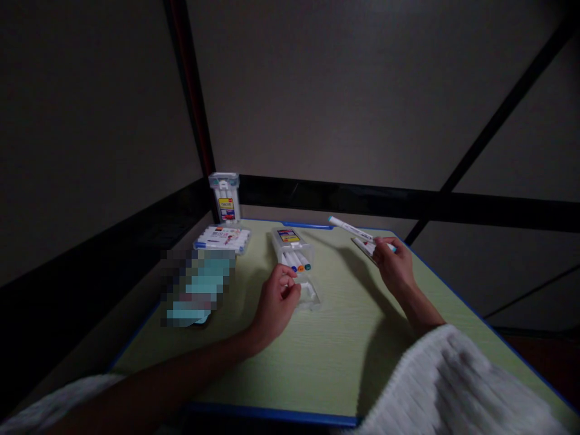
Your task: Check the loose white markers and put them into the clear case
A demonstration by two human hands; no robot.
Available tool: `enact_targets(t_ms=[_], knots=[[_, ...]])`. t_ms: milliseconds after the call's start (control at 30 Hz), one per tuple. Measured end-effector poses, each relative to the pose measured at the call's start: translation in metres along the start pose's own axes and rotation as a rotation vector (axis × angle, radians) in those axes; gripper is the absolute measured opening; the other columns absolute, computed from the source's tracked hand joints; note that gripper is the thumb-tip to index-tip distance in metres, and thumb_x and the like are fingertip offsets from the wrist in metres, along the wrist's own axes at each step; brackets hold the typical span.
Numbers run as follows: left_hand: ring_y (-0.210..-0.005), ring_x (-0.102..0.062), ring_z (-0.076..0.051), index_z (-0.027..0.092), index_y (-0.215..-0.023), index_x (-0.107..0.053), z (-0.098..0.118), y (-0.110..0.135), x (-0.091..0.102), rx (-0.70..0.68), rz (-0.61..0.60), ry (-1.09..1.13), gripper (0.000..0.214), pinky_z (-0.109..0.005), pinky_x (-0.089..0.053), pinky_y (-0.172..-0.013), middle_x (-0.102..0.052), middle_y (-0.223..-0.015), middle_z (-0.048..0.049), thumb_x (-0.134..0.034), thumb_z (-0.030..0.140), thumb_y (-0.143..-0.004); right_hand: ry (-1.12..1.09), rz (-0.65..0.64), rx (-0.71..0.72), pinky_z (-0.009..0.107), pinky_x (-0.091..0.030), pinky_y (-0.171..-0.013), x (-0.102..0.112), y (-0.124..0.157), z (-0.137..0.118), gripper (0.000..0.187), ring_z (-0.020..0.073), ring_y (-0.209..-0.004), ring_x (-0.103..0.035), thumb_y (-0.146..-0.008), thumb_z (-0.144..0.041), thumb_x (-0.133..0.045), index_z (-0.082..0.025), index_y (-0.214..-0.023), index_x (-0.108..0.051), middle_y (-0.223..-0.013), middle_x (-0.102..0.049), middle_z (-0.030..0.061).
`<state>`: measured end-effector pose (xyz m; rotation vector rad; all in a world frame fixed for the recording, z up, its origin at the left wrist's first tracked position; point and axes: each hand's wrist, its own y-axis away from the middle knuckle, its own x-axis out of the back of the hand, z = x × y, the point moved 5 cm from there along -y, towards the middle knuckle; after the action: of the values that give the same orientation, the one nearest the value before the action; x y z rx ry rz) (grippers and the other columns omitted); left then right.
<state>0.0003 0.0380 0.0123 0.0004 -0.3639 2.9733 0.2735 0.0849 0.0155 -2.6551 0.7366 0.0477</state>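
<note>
A clear plastic marker case lies on its side, its open end facing me and several white markers with coloured ends inside. Its transparent lid is folded down onto the table. My left hand is closed at the left edge of the case, by the lid's hinge, with its fingers curled and partly hiding the contact. Over at the right, my right hand pinches a white marker with a teal tip, held above the table and pointing left. Under that hand lies a flat, partly hidden object.
A second marker case stands upright at the back left corner. In front of it another case of markers lies flat. A blurred-out teal phone-like object is at the left. The table has blue edges; walls rise behind it.
</note>
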Motion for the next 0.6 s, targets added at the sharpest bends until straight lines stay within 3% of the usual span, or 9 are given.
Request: enact_targets(t_ms=[100, 233, 433, 600], knots=[[-0.037, -0.033, -0.004, 0.02, -0.075, -0.04, -0.001, -0.001, 0.001, 0.016, 0.009, 0.013, 0.011, -0.016, -0.026, -0.042, -0.035, -0.049, 0.0113, -0.047, 0.016, -0.069, -0.377, -0.075, -0.088, 0.015, -0.022, -0.037, -0.013, 0.006, -0.011, 0.034, 0.0034, -0.041, -0.025, -0.065, -0.033, -0.068, -0.018, -0.06, -0.039, -0.047, -0.029, -0.0098], [-0.036, -0.032, -0.003, 0.02, -0.08, -0.038, 0.001, -0.002, 0.001, 0.028, 0.01, 0.039, 0.014, -0.015, -0.026, -0.041, -0.036, -0.049, 0.0123, -0.048, 0.016, -0.07, -0.6, -0.156, -0.188, 0.014, -0.024, -0.034, -0.025, 0.019, -0.024, 0.035, 0.0031, -0.039, -0.021, -0.07, -0.025, -0.065, -0.018, -0.056, -0.034, -0.047, -0.024, -0.0091], [-0.035, -0.033, -0.002, 0.02, -0.092, -0.038, 0.006, -0.002, -0.005, 0.054, -0.024, 0.079, 0.029, -0.015, -0.028, -0.039, -0.04, -0.053, 0.0123, -0.055, 0.02, -0.068, -0.586, -0.28, -0.267, 0.017, -0.021, -0.032, -0.049, 0.043, -0.031, 0.026, 0.0041, -0.038, -0.018, -0.07, -0.021, -0.063, -0.018, -0.057, -0.041, -0.047, -0.025, -0.0081], [-0.034, -0.031, -0.002, 0.02, -0.089, -0.039, 0.007, -0.004, -0.008, 0.063, -0.064, 0.114, 0.025, -0.014, -0.025, -0.035, -0.046, -0.055, 0.01, -0.054, 0.028, -0.071, -0.528, -0.336, -0.281, 0.017, -0.016, -0.034, -0.061, 0.054, -0.03, 0.021, 0.0038, -0.039, -0.018, -0.067, -0.023, -0.066, -0.017, -0.058, -0.048, -0.046, -0.028, -0.0078]])
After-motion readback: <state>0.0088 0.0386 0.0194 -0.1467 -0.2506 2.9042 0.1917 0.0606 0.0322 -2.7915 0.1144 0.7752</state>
